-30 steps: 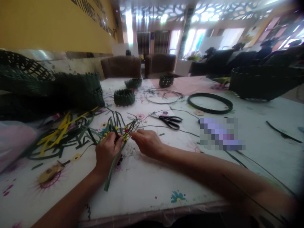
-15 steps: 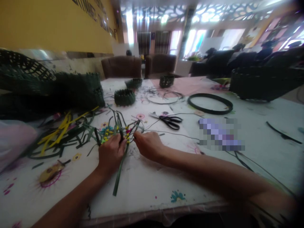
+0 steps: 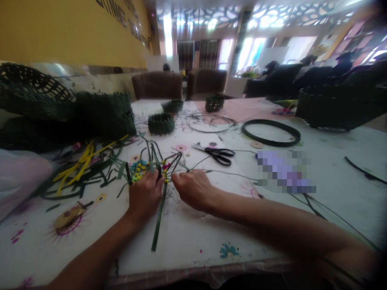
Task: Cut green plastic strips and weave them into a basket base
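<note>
A small woven piece of green and yellow strips [image 3: 139,169] lies on the table left of centre, several green strips sticking up and out of it. My left hand [image 3: 146,191] is closed on its near edge, thumb and fingers pinching it. One long green strip [image 3: 159,219] hangs from the piece toward the table's front. Just right of it, my right hand [image 3: 193,187] is closed in a fist, with a thin dark green strand [image 3: 201,162] running out beside it. Black-handled scissors [image 3: 220,155] lie beyond my right hand.
Loose yellow and green strips [image 3: 81,167] lie at the left. Large dark baskets stand at the far left [image 3: 102,114] and far right [image 3: 341,106]. Small woven baskets [image 3: 161,123], a dark ring [image 3: 270,133], a coiled strand and a blurred purple item [image 3: 284,171] are farther back.
The view has shifted slightly, so the table things appear a little farther right. My right hand has turned slightly and moved a little away from the woven piece. My left hand keeps its hold.
</note>
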A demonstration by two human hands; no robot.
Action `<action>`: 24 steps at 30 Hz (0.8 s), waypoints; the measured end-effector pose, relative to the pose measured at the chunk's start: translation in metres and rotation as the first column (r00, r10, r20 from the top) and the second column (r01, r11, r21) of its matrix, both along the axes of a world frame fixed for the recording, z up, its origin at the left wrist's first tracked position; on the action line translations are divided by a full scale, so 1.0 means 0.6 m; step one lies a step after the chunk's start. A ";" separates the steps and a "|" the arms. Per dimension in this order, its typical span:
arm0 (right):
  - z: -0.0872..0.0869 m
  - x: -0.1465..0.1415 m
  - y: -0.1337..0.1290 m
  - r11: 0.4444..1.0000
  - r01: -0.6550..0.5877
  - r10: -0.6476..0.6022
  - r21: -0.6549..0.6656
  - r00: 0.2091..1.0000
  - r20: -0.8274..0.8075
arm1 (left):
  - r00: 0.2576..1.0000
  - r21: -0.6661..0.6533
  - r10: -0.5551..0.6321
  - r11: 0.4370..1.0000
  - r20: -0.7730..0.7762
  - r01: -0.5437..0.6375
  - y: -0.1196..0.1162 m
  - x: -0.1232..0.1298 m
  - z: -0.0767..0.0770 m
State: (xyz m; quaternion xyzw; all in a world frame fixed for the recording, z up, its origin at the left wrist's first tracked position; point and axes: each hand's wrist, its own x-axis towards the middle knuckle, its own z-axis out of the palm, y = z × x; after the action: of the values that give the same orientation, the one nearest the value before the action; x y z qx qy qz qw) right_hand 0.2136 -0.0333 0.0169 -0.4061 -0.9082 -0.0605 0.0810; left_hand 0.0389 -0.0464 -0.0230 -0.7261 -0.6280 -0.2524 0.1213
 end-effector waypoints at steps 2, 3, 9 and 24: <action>0.008 0.000 -0.003 0.999 0.045 -0.044 -0.018 0.999 0.009 | 1.000 -0.013 0.022 1.000 0.001 -0.022 0.001 -0.002 0.002; 0.012 0.001 -0.004 0.997 0.069 -0.069 -0.023 0.998 0.014 | 0.999 -0.011 0.036 0.999 -0.011 -0.036 0.002 -0.002 0.003; 0.040 0.018 0.011 0.990 0.140 -0.137 -0.029 0.987 0.083 | 0.984 -0.001 0.148 0.989 -0.102 -0.149 0.007 -0.007 0.013; 0.101 0.074 0.048 0.966 0.224 -0.223 0.132 0.975 -0.021 | 0.993 -0.049 0.110 0.993 0.034 -0.109 0.018 -0.031 0.009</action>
State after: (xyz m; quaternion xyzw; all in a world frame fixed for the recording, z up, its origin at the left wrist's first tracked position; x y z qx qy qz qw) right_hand 0.2578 -0.0045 0.0778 -0.4998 -0.8502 -0.1288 0.1034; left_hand 0.0201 -0.0355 -0.0174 -0.6883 -0.6748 -0.2439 0.1065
